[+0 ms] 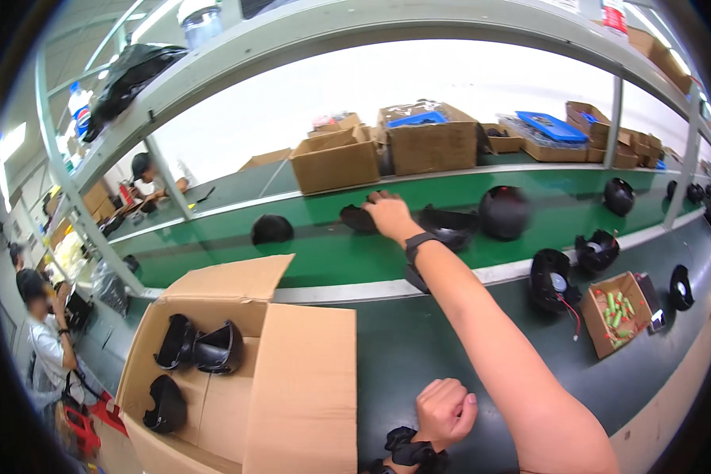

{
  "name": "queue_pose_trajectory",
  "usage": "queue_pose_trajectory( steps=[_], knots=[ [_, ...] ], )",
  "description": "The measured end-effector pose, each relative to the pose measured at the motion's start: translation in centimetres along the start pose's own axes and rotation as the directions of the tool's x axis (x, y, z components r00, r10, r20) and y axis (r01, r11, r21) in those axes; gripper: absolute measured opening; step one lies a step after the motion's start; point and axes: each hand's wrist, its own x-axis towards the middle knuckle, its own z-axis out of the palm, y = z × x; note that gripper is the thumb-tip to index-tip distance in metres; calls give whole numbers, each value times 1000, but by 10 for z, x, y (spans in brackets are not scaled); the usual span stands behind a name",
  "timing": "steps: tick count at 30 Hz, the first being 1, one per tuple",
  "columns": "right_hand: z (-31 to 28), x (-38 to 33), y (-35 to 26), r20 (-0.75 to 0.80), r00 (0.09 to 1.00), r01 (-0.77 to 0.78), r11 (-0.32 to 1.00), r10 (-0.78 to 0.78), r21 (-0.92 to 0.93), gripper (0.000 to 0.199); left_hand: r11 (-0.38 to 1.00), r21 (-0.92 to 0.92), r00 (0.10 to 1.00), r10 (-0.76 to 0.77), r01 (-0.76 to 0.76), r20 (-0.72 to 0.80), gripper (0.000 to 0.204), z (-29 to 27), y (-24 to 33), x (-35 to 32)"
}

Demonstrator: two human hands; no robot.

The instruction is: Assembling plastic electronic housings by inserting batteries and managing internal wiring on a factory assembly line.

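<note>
My right arm stretches across the bench to the green conveyor belt. There my right hand (389, 215) grips the edge of a curved black plastic shell (357, 220), its fingertips partly hidden. Just right of this hand lies an open black shell (449, 228), and beyond it a round black dome (505, 212). Another black shell (272, 229) sits on the belt to the left. My left hand (446, 409) is closed in a fist above the dark bench, with nothing visible in it. Beside it stands an open cardboard box (302, 387) with three black shells (219, 347) inside.
A small carton (602, 340) of green cylindrical cells stands at right, near a black housing with a red wire (551, 282). Cardboard boxes (433, 148) and a blue tray (551, 126) line the far side. A metal shelf (419, 22) spans overhead. Other people (49, 340) are at left.
</note>
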Motion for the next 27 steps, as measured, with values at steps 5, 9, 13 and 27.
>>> queue_pose_trajectory(
  steps=[5, 9, 13, 27],
  knots=[
    [-14, 16, -9, 287, 958, 62, 979, -4, -194, 18, 999, 45, 1000, -22, 22, -7, 27, -6, 1, -2],
    [-39, 15, 1, 324, 946, 11, 996, 20, -91, 12, 999, 50, 1000, -10, 10, -7, 26, -6, 4, 2],
    [-106, -15, 11, 518, 843, -381, 842, 147, 382, 20, 996, 85, 999, 41, -38, -36, 14, -6, -3, -3],
    [-330, -256, -13, 589, 799, -524, 620, 122, 584, 13, 951, 204, 945, 172, -233, 279, 29, -11, 7, 14]
  ],
)
